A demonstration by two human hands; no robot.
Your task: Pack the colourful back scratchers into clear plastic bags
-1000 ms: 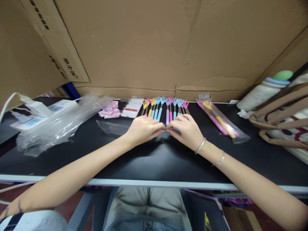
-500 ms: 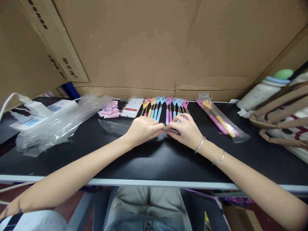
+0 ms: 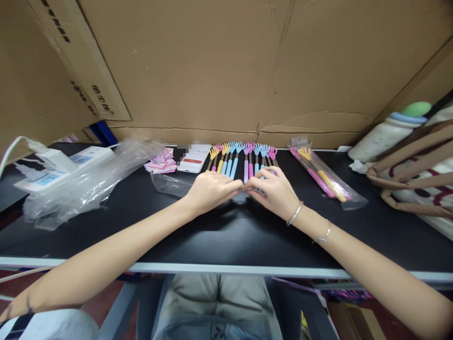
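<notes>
Both hands at mid-frame, fingertips nearly meeting above the black tabletop (image 3: 226,245). Left hand (image 3: 212,191): thumb and forefinger together, pinching the edge of a clear plastic sleeve (image 3: 170,184), whose loose end runs out to the left of the wrist. Right hand (image 3: 278,191): thumb and forefinger close on the same edge, other fingers curled; exact fingertip contact hard to make out.

Step in hand, by my reading: working the sleeve's edge between two pinches. Such thin film calls for light, even finger pressure, hands level and close, so neither side slips or creases.

Just beyond the knuckles, upper centre: a row of hand-shaped backscratchers (image 3: 234,167), pink, yellow, blue and purple, claw ends toward the cardboard (image 3: 212,71). Small gap mid-row; some handles on the right side partly hidden by the right hand.

Right of centre: a bagged pair of backscratchers (image 3: 320,177), pink and yellow, lying slantwise. Left of the row: white phone (image 3: 194,160), then pink printed cards (image 3: 161,163) in a loose pile. Farther left: crumpled clear plastic (image 3: 88,184) against a power strip (image 3: 88,158). Right edge: tilted white bottle (image 3: 382,137).
</notes>
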